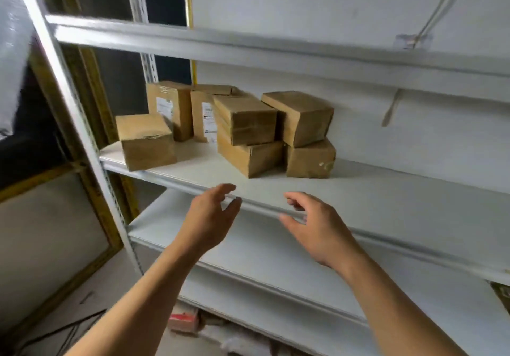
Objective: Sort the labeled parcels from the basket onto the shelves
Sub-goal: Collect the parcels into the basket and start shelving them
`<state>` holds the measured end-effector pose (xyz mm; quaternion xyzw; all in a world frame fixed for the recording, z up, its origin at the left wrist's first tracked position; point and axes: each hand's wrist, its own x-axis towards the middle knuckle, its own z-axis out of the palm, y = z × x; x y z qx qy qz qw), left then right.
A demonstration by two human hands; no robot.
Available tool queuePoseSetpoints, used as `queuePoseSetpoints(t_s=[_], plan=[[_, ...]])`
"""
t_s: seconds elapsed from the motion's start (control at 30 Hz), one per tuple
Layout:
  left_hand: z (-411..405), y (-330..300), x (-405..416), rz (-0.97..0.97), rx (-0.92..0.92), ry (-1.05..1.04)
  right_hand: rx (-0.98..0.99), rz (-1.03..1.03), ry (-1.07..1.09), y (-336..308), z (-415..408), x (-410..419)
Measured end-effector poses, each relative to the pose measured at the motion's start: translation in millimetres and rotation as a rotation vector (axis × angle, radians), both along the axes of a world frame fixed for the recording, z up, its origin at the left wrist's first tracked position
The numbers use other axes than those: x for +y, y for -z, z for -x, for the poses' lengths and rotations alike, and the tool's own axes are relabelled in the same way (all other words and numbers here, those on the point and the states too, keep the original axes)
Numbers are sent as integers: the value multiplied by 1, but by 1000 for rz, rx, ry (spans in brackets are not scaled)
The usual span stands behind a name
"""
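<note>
Several brown cardboard parcels stand on the middle shelf (386,203) of a white metal rack. One parcel (146,141) sits alone at the left front. Two upright parcels with white labels (168,107) (205,115) stand behind it. To their right are two stacks of two, one (248,134) nearer the middle and one (306,134) beside it. My left hand (212,217) and my right hand (317,225) hover in front of the shelf's front edge, both empty with fingers apart. The basket is not in view.
An upper shelf (248,49) runs above the parcels and a lower shelf (248,245) lies below my hands. The rack's upright post (82,134) stands at the left. A white wall with a cable (438,4) is behind. A red item (183,318) lies on the floor.
</note>
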<state>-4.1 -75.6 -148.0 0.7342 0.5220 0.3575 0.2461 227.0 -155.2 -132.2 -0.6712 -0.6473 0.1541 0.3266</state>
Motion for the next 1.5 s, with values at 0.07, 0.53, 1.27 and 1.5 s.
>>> queuePoseSetpoints(t_s=[0.07,0.53,1.27,1.5], plan=[[14,-9,25,-4,-25,-43,10,-13,-32,-9,15,34],[135,-29,138,-45,-60,-427,8,59,-279,-1,151,212],[176,-6,235,318,-684,-501,563,221,-325,9,249,376],[176,-6,182,-221,-403,-674,610,119,-391,3,240,332]])
